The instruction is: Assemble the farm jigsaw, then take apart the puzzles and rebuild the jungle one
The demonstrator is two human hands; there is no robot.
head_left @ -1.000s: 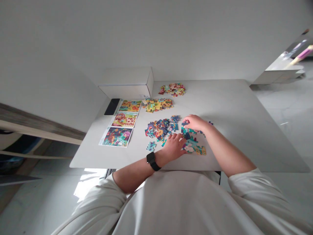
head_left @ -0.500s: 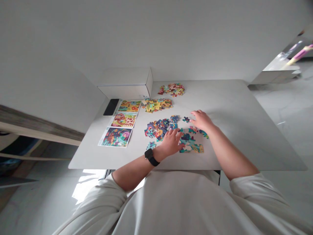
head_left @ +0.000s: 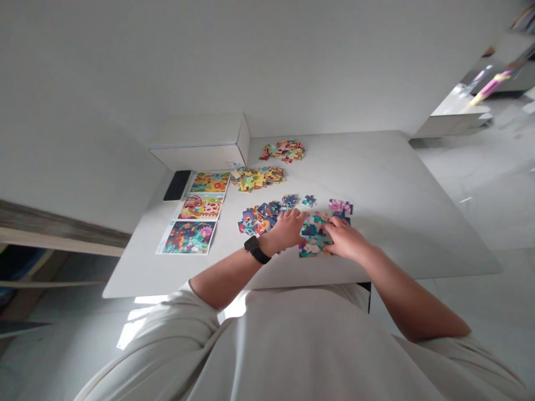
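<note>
A partly joined jigsaw patch [head_left: 311, 240] in teal, blue and yellow lies near the front edge of the white table [head_left: 401, 200]. My left hand [head_left: 286, 228], with a black watch on the wrist, rests on the patch's left side, fingers curled over the pieces. My right hand [head_left: 345, 238] presses on the patch's right side, fingers bent down onto it. A loose pile of blue and orange pieces [head_left: 261, 216] lies just left of my left hand. One single piece [head_left: 309, 201] and a small purple cluster [head_left: 340, 207] lie just beyond my hands.
Three picture cards [head_left: 196, 210] lie in a column at the left, with a black phone [head_left: 177, 185] and a white box [head_left: 200, 146] behind them. A yellow pile [head_left: 257, 178] and a red pile [head_left: 283, 150] of pieces sit further back. A white shelf [head_left: 455, 114] stands at the right.
My right hand has drawn back from the far single piece to the right side of the joined patch. The left hand stays on the patch. The camera has shifted a little.
</note>
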